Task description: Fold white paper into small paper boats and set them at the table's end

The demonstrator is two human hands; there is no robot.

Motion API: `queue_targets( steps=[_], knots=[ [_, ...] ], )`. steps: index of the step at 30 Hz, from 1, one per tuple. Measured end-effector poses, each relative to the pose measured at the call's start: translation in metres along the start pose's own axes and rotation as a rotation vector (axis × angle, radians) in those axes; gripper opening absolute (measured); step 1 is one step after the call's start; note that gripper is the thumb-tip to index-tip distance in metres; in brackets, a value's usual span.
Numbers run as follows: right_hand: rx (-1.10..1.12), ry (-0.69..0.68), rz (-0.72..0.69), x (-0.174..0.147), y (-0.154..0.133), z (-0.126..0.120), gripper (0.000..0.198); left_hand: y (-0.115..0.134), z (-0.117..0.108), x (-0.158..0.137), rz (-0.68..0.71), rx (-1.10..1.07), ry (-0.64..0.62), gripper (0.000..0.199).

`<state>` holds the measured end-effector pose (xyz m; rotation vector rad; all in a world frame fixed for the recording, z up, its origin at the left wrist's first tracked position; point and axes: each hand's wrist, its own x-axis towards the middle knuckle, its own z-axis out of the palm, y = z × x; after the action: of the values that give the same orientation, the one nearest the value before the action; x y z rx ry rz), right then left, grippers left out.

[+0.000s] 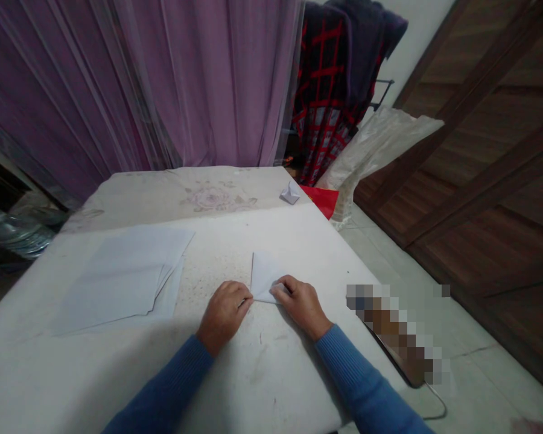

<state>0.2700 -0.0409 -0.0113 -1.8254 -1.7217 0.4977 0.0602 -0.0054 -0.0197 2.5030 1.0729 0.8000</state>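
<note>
A small folded sheet of white paper [263,274] lies on the table in front of me, its left edge upright and its top right side slanting. My left hand [225,310] is closed, with thumb and forefinger pinching the paper's lower left corner. On the right side of the same paper, my right hand [301,304] is curled, its thumb and forefinger closed on the fold. The fingertips hide the paper's right corner. Farther back, near the table's right edge, sits a small folded paper piece [290,193].
A stack of white paper sheets [122,274] lies to the left on the white table [248,380]. A pixelated phone-like device [391,337] with a cable rests at the right edge. Beyond the table are a purple curtain [217,84], a plastic bag [375,150] and a water bottle [15,235].
</note>
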Motion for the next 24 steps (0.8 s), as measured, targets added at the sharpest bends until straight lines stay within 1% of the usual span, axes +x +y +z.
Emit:
queue_targets(
  steps=[2, 5, 8, 11, 16, 18, 24],
  knots=[
    [-0.065, 0.019, -0.022, 0.001, 0.001, 0.003, 0.017, -0.001, 0.0, -0.001, 0.019, -0.015, 0.019, 0.011],
    [-0.133, 0.056, -0.071, 0.003, 0.004, 0.008, 0.023, -0.002, 0.0, -0.003, 0.054, -0.019, 0.052, 0.012],
    [-0.146, 0.081, -0.08, 0.004, 0.007, 0.012, 0.028, -0.003, 0.001, -0.004, 0.088, -0.019, 0.091, 0.013],
    [-0.159, 0.075, -0.077, 0.005, 0.009, 0.013, 0.032, -0.003, 0.002, -0.005, 0.097, -0.01, 0.109, 0.012],
    [-0.178, 0.074, -0.077, 0.005, 0.009, 0.014, 0.034, -0.001, 0.001, -0.008, -0.002, 0.033, 0.098, 0.018],
    [-0.179, 0.076, -0.074, 0.005, 0.009, 0.014, 0.034, -0.001, 0.001, -0.009, -0.012, 0.046, 0.081, 0.021],
    [-0.163, 0.083, -0.077, 0.005, 0.009, 0.014, 0.035, 0.001, 0.007, -0.013, 0.12, 0.148, 0.019, 0.034]
  ],
)
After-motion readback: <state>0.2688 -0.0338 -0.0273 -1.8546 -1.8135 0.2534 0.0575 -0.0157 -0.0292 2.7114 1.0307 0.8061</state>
